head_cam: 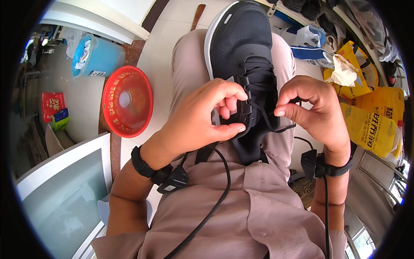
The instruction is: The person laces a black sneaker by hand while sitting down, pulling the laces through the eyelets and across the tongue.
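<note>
A black mesh shoe [239,39] with a pale sole rests on my lap, its toe pointing away from me. Black laces [258,69] cross the tongue towards the toe, while a loose shoelace end [266,118] runs from the eyelets towards my right hand [307,108]. That hand has thumb and forefinger pinched together, with the lace passing behind and through the fingers. On the shoe's left side, my left hand [210,111] has thumb and forefinger apart around the eyelet flap [246,118]. Its forefinger tip is at the flap's edge.
On the left are a red plastic basin [126,119] and a blue bin [106,56]. Yellow bags [372,126] lie on the right, below shelves with shoes [312,9]. Black cables [223,191] hang from wrist-strapped devices [174,179]. A brown handle [198,16] lies ahead on the floor.
</note>
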A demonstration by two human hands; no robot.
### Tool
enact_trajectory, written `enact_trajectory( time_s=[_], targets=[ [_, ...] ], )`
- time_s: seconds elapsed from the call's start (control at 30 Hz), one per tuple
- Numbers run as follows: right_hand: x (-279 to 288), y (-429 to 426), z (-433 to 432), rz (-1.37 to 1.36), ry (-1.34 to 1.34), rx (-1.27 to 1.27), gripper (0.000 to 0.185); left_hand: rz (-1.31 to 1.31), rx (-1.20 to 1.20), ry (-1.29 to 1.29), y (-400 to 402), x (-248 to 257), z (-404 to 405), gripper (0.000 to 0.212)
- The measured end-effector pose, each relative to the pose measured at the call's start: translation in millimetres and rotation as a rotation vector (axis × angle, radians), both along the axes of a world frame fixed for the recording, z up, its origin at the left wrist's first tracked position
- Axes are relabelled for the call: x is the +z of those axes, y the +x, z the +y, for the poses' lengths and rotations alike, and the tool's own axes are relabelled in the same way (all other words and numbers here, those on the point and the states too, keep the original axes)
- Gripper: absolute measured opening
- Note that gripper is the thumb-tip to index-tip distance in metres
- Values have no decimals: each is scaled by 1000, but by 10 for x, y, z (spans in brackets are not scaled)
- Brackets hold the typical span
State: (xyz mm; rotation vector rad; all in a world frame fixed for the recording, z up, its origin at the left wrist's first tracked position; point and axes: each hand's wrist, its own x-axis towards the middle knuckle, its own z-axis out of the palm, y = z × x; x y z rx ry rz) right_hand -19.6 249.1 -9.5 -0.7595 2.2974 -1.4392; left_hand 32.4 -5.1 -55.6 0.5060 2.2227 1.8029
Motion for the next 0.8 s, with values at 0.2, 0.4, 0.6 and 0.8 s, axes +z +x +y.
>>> enact_trajectory(
  time_s=[0.2,0.4,0.6,0.8],
  targets=[
    [-6,14,-137,-221,-82,-103,10,104,-18,-154,-21,89,8,40],
    [19,-2,-134,-168,-19,-50,13,289,-66,-379,-71,139,12,34],
    [33,-21,-253,122,0,39,13,197,-62,-330,-106,182,16,40],
    [-43,-12,-310,80,-31,73,13,95,24,-287,87,160,24,49]
  ],
)
